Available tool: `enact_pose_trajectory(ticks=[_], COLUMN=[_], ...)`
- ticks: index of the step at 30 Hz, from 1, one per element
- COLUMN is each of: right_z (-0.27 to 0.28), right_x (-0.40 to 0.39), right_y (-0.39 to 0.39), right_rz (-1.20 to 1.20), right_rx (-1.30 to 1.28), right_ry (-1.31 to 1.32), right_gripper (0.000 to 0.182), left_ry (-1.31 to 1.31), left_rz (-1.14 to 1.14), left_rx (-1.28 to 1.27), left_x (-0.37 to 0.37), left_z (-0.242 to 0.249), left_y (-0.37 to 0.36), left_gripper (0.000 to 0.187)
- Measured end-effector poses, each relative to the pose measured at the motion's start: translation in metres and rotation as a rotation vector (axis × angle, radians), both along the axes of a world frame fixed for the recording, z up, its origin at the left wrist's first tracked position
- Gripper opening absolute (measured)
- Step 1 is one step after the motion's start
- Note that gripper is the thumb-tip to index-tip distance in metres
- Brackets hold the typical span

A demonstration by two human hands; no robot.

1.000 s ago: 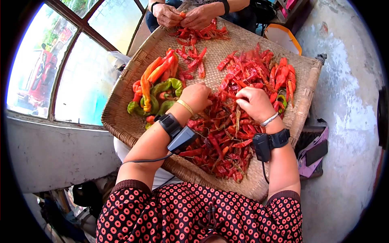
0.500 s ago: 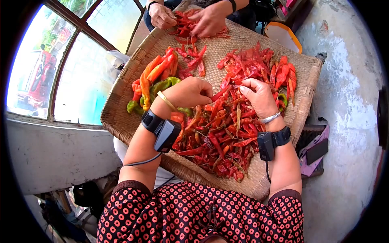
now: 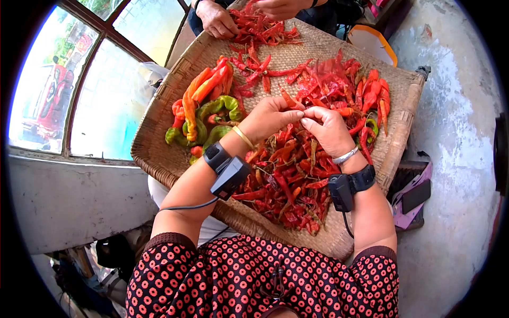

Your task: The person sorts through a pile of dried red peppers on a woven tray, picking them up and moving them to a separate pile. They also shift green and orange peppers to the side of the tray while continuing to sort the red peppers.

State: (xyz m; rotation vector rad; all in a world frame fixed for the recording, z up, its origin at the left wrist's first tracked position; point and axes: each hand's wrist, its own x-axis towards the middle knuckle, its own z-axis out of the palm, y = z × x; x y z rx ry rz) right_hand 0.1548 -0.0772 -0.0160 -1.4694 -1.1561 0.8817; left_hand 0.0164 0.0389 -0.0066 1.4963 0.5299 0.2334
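My left hand (image 3: 271,117) is closed in a pinch on a red chili pepper (image 3: 289,99), whose end sticks up past the fingers. Its fingertips meet those of my right hand (image 3: 330,131), also pinched; what lies between the right fingers is too small to make out. Beneath both hands a heap of dried red chilies (image 3: 289,196) covers the near part of a woven basket tray (image 3: 154,140). Brighter red chilies (image 3: 328,82) lie just beyond my right hand. Left of my left wrist are orange peppers (image 3: 196,87) and curled green peppers (image 3: 225,106).
Across the tray, another person's hands (image 3: 216,20) work over a small pile of red chilies (image 3: 260,29). A window (image 3: 106,95) is at the left, a rough wall (image 3: 450,159) at the right. A phone (image 3: 415,196) lies on a purple item beside the tray.
My left hand has moved right and up, so its fingertips now meet my right hand's, with a chili held upward. The other person's right-side hand has lifted away from their pile.
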Motion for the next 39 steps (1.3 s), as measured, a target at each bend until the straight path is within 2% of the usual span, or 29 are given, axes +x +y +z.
enact_pose_trajectory(ticks=[1,3,4,5,6,7,8,9,11,13,15,17,19,23,25,27,30,31,33,35,36,39], right_z=[0.002,0.005,0.005,0.005,0.004,0.003,0.002,0.001,0.004,0.0,-0.006,-0.009,-0.01,-0.007,-0.009,-0.01,-0.019,-0.019,-0.02,-0.018,-0.017,-0.013], right_x=[0.001,0.003,0.004,0.006,0.008,0.011,0.014,0.017,0.019,0.023,0.022,0.02,0.008,-0.005,-0.006,-0.008,-0.007,-0.005,0.002,0.005,0.006,0.011], right_y=[-0.001,-0.002,-0.003,-0.003,-0.003,-0.004,-0.005,-0.005,-0.007,-0.008,-0.008,-0.007,-0.006,-0.007,-0.006,-0.006,-0.005,-0.005,-0.005,-0.004,-0.004,-0.003], right_rz=[0.0,-0.036,-0.037,-0.045,-0.052,-0.052,-0.064,-0.075,-0.145,-0.126,-0.026,0.07,0.187,0.214,0.215,0.205,0.179,0.179,0.176,0.183,0.189,0.227], right_rx=[-0.001,-0.054,-0.055,-0.037,-0.019,-0.019,-0.013,-0.007,-0.066,-0.145,-0.163,-0.176,-0.198,-0.326,-0.326,-0.274,-0.25,-0.249,-0.287,-0.306,-0.326,-0.301], right_ry=[0.001,-0.122,-0.12,-0.24,-0.36,-0.359,-0.497,-0.634,-0.826,-0.902,-0.901,-0.896,-0.956,-1.077,-1.09,-1.113,-1.08,-1.08,-0.913,-0.877,-0.841,-0.684], right_gripper=[0.017,0.019,0.019,0.019,0.019,0.019,0.018,0.017,0.016,0.015,0.015,0.015,0.017,0.022,0.024,0.02,0.014,0.014,0.01,0.009,0.008,0.01], left_ry=[0.001,0.075,-0.014,-0.185,-0.197,-0.208,-0.061,0.078,0.24,0.51,0.622,0.61,0.578,0.596,0.601,0.603,0.621,0.585,0.549,0.413,0.328,0.039], left_rz=[0.0,0.218,0.414,0.476,0.551,0.626,0.569,0.505,0.041,-0.219,-0.239,-0.247,-0.231,-0.197,-0.206,-0.217,-0.23,-0.222,-0.214,-0.088,0.02,0.502], left_rx=[-0.001,-0.017,-0.047,-0.088,-0.189,-0.289,-0.223,-0.043,0.512,0.908,1.084,1.13,1.074,0.945,1.028,1.109,1.11,1.038,0.966,0.657,0.68,0.38], left_x=[-0.001,-0.003,-0.002,-0.005,-0.007,-0.009,-0.012,-0.01,-0.009,-0.004,-0.002,-0.003,-0.005,-0.005,-0.006,-0.004,-0.002,-0.003,-0.007,-0.012,-0.013,-0.012], left_z=[0.002,0.012,0.017,0.005,0.004,0.002,-0.001,0.003,-0.012,-0.003,-0.008,-0.018,-0.021,-0.01,-0.017,-0.019,-0.019,-0.02,-0.015,-0.004,0.0,-0.002], left_y=[0.003,0.012,0.014,0.031,0.039,0.043,0.043,0.033,0.028,0.008,-0.005,-0.006,0.001,0.006,0.0,-0.002,-0.001,0.005,0.016,0.026,0.031,0.046], left_gripper=[0.022,0.018,0.016,0.017,0.019,0.021,0.029,0.029,0.028,0.029,0.031,0.031,0.031,0.028,0.027,0.027,0.029,0.028,0.026,0.02,0.015,0.025])
